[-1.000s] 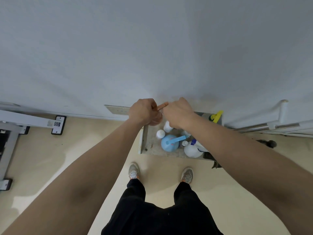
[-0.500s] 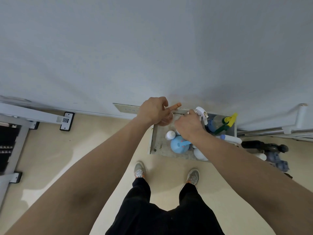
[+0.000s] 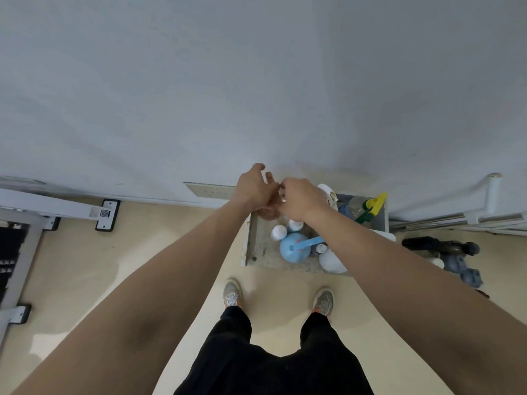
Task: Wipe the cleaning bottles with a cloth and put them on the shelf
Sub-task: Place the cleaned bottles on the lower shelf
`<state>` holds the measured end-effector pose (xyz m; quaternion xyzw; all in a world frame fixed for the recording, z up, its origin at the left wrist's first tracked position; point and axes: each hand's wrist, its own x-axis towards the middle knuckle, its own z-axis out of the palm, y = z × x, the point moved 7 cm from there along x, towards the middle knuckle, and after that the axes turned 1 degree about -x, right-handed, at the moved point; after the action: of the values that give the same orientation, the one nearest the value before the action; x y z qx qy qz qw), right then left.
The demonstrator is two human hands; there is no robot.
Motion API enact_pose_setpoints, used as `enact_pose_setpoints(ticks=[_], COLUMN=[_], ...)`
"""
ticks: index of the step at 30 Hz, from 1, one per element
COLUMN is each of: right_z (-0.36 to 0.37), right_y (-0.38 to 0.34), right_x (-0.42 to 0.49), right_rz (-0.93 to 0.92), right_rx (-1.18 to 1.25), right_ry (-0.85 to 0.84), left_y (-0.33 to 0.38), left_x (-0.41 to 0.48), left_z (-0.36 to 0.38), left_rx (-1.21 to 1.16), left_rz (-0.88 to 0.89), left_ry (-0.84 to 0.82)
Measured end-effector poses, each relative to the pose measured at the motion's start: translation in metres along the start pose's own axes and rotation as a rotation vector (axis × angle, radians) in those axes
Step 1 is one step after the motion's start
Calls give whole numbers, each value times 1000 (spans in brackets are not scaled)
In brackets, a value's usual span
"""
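Observation:
A low grey shelf tray (image 3: 258, 252) stands on the floor against the white wall. In it are a round blue bottle (image 3: 293, 248), a small white-capped bottle (image 3: 279, 232), a white bottle (image 3: 332, 262), a clear spray bottle with a yellow trigger (image 3: 373, 203) and a white trigger sprayer (image 3: 328, 192). Above the tray's back left corner my left hand (image 3: 253, 189) holds a pinkish bottle (image 3: 269, 213), mostly hidden under the palm. My right hand (image 3: 302, 201) meets it from the right, fingers curled at the bottle's top. No cloth shows.
A white metal frame (image 3: 57, 206) with black feet lies along the wall at left. Metal rails (image 3: 427, 220) and dark grey objects (image 3: 445, 246) sit on the floor right of the tray. My shoes (image 3: 232, 292) stand just in front of it.
My right hand came back from the white sprayer to the pinkish bottle. The bottle's orange nozzle, seen before between the hands, is now covered. The view shifted slightly.

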<state>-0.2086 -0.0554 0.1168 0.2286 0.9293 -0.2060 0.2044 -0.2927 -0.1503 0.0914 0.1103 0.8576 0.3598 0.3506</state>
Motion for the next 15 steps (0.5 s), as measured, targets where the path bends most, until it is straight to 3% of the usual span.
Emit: enact_pose_setpoints(ticks=[3, 5, 10, 15], right_z=[8, 13, 20, 8], right_y=[-1, -2, -6, -8], right_x=[6, 8, 13, 20], right_rz=[16, 21, -10, -39], right_rx=[130, 150, 79, -26], right_ry=[-41, -62, -2, 86], left_y=[-8, -13, -21, -26], left_x=[-7, -8, 1, 3], left_z=[2, -3, -28, -39], left_rx=[-251, -286, 13, 147], left_rz=[-48, -53, 82, 169], left_ry=[-12, -22, -8, 15])
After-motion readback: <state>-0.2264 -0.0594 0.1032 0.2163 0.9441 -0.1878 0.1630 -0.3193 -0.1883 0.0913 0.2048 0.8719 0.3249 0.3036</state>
